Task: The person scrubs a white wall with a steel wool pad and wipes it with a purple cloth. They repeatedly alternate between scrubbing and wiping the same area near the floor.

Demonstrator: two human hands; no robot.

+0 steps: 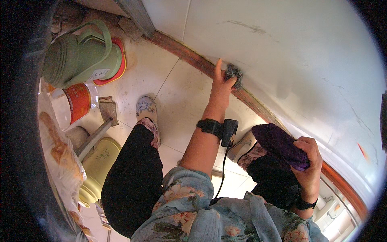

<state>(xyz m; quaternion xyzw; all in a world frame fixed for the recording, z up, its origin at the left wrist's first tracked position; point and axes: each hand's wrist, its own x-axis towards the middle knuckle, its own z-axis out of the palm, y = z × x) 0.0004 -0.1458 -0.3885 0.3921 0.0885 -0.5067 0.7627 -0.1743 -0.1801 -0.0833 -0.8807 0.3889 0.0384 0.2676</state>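
My left hand (223, 75) holds a grey scouring pad of metal wool (234, 75) against the lower edge of a large pale glossy panel (290, 57), where it meets a reddish-brown strip (193, 60). Its index finger points outward along the panel. Nearer my body on the right, my right hand (308, 154) grips a folded dark purple cloth (278, 145), which hangs over my knee beside the same strip. Dark scuff marks show on the panel. Each wrist wears a black band, and the left one carries a small black device with a cable.
Along the left stand a green thermos jug (81, 57) on a red base, a clear plastic bottle with a red label (75, 101), a yellow-green jug (101, 166) and crumpled clear plastic (57, 145). A metal-handled tool (96, 136) lies near my left foot on the tiled floor (169, 78).
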